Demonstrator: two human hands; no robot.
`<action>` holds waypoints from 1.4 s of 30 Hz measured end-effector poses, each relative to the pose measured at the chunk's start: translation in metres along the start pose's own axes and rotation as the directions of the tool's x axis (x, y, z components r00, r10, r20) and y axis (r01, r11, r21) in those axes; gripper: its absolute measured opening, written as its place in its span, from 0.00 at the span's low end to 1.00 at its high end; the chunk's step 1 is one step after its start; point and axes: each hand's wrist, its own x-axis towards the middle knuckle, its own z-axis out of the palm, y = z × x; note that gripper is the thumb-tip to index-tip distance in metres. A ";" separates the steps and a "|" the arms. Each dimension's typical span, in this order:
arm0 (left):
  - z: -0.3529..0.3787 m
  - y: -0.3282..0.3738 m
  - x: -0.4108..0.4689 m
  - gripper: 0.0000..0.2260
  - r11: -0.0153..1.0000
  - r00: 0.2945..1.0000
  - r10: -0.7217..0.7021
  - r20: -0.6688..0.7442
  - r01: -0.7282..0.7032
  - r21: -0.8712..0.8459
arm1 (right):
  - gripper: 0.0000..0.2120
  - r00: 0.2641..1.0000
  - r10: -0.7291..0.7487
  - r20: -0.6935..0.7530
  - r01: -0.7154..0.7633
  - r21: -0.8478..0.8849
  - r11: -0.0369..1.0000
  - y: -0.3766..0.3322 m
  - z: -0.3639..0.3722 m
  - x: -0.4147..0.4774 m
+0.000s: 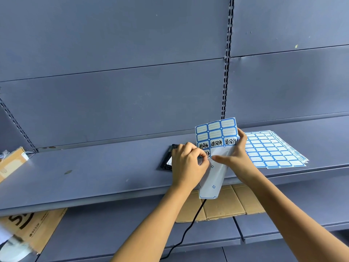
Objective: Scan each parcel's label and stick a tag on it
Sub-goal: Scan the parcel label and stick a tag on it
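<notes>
A sheet of blue-bordered tags is held upright above the grey shelf, its lower part peeled bare. My right hand grips the sheet from the right side, thumb on its bare middle. My left hand pinches a handwritten tag at the sheet's lower left. A black scanner lies on the shelf, partly hidden behind my left hand; its black cable hangs down below the shelf edge. A cardboard parcel sits at the far left of the shelf.
A fanned stack of tag sheets lies on the shelf to the right. Flattened cardboard lies on the lower shelf, and a printed carton at lower left. Grey back panels with a slotted upright rise behind.
</notes>
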 end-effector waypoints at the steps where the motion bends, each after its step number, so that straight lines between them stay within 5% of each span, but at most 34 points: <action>1: 0.001 -0.001 -0.001 0.09 1.000 1.000 0.006 -0.002 -0.006 -0.017 | 0.48 1.000 0.001 0.000 -0.001 -0.005 1.000 0.000 0.000 0.000; 24: 0.008 0.002 0.000 0.12 1.000 0.999 0.016 0.031 -0.016 -0.019 | 0.44 1.000 0.012 0.004 -0.012 -0.012 1.000 0.005 -0.003 0.002; 42: 0.008 0.010 -0.005 0.04 0.844 0.940 -0.308 0.147 0.341 -0.414 | 0.43 0.994 0.077 -0.077 -0.073 0.052 0.996 0.016 0.002 0.003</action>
